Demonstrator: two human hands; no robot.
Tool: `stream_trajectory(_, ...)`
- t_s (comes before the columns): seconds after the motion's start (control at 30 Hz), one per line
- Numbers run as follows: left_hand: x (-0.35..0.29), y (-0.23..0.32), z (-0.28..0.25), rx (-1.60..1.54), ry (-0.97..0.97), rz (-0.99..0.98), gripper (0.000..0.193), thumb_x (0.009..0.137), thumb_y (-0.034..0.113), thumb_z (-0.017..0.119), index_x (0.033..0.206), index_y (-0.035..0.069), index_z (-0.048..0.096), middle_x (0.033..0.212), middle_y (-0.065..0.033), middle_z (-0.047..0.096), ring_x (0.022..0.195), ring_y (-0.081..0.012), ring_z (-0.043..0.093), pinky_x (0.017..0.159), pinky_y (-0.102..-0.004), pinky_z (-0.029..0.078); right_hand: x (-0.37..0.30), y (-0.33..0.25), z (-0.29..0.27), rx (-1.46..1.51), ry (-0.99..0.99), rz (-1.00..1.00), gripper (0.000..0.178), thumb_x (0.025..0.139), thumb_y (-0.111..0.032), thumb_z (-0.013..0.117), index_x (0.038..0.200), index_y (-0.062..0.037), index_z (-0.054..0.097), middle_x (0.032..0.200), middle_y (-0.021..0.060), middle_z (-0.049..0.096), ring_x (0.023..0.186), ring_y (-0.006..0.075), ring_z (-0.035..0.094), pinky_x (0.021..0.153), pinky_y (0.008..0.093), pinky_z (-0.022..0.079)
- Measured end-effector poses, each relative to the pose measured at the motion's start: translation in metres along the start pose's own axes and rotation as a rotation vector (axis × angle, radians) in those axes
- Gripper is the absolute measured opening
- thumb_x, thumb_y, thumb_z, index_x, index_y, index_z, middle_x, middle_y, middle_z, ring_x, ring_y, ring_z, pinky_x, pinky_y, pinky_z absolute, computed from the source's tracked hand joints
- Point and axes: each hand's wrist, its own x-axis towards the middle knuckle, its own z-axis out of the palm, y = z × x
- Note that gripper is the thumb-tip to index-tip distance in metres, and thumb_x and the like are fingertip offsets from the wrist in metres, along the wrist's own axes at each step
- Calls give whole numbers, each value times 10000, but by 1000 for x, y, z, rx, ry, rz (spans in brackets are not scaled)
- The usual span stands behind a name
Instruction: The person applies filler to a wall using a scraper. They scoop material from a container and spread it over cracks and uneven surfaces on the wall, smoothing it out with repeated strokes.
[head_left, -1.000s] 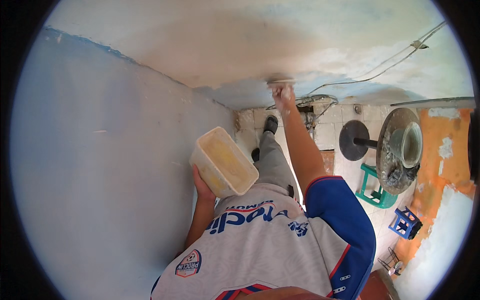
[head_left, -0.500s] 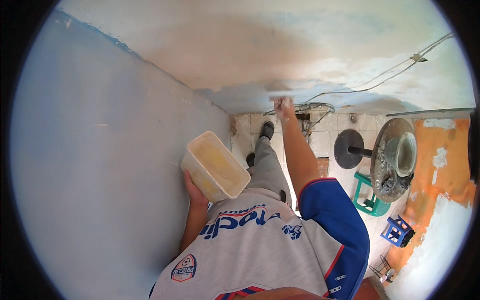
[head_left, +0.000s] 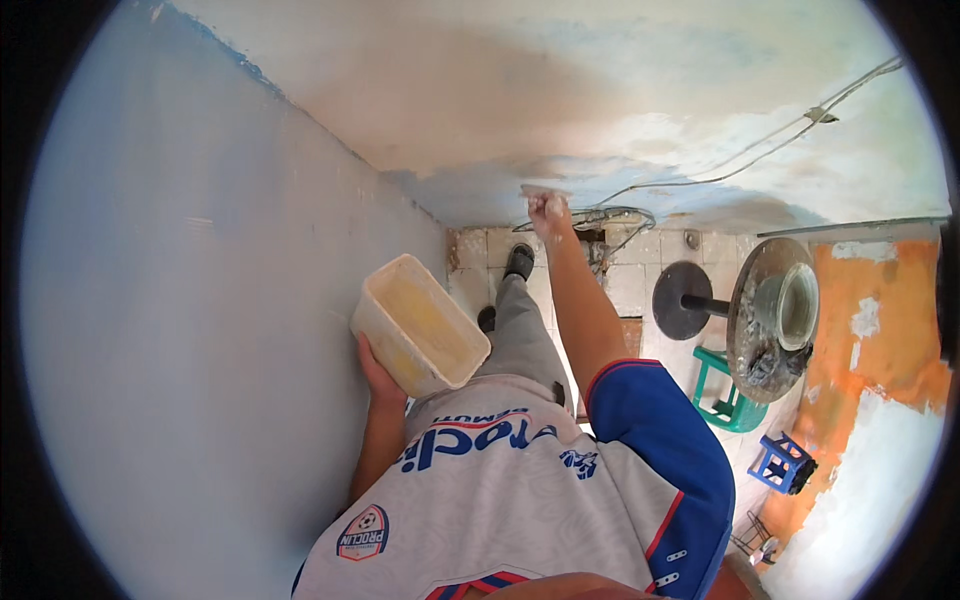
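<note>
We grip a rectangular plastic tub (head_left: 398, 348) with our left hand (head_left: 376, 372). Our right hand (head_left: 548, 214) clasps a flat-bladed scraper (head_left: 545, 190) at the patchy wall (head_left: 560, 120), near cables (head_left: 640, 186).

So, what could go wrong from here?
Two risks:
1. The right hand works the flat tool close to the loose cables; it might snag them.
2. Only the left hand visibly grips the container, at one side; it could slip or tip.
</note>
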Motion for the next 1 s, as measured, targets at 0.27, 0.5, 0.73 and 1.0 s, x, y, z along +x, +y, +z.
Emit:
stream_trajectory(0.27, -4, -13, 1, -81, -99, -3, 657, 1033, 537, 375, 1495, 71, 407, 1468, -121, 510, 1326, -309, 504, 1113, -440, 408, -158, -87, 159, 111, -181, -68, 117, 965, -87, 572, 848, -80, 564, 786, 56, 592, 673, 138, 542, 598, 262, 472)
stream_trajectory(0.5, 5, -7, 24, -138, -166, 20, 641, 1037, 524, 377, 1498, 80, 403, 1466, -120, 509, 1331, -301, 498, 1113, -439, 406, -279, -68, 116, -107, -227, -17, 59, 923, -96, 601, 948, -42, 597, 880, 88, 639, 732, 174, 602, 694, 330, 555)
stream_trajectory(0.73, -14, -2, 46, -231, -253, -78, 728, 1002, 610, 374, 1520, 99, 375, 1488, -106, 480, 1346, -312, 484, 1131, -461, 388, -318, -133, 139, -306, -353, -354, 159, 910, -37, 573, 1065, -51, 539, 1018, 128, 634, 976, 251, 667, 870, 399, 582)
stream_trajectory(1.0, -42, -42, 90, -190, -418, -48, 686, 1027, 570, 329, 1538, 112, 343, 1507, -119, 459, 1363, -324, 470, 1137, -477, 392, -403, -181, 182, -243, -412, -429, 467, 974, -32, 558, 1405, -72, 384, 1275, 115, 582, 1089, 217, 633, 911, 389, 552)
